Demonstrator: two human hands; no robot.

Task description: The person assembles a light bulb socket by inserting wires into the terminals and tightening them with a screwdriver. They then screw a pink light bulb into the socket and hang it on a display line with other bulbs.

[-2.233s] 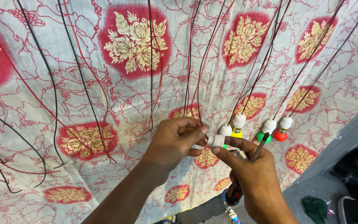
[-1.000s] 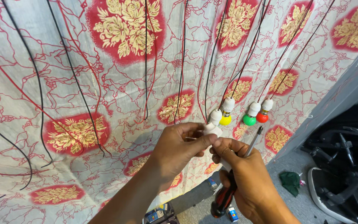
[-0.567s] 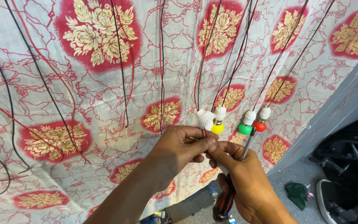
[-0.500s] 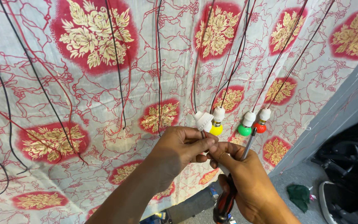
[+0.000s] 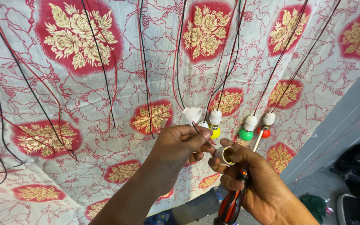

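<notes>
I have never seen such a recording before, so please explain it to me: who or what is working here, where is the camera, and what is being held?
No machine is here: a person works with two bare hands. The one camera sits on the person's head and looks at the hands.

Behind them hangs a white cloth with red and gold flower patches. Thin black and red wires hang in front of it; some end in white lamp holders with small yellow, green and red bulbs.

The left hand pinches wire ends at a white plastic lamp holder. The right hand holds a white plastic ring in its fingers and a screwdriver with a red and black handle.
</notes>
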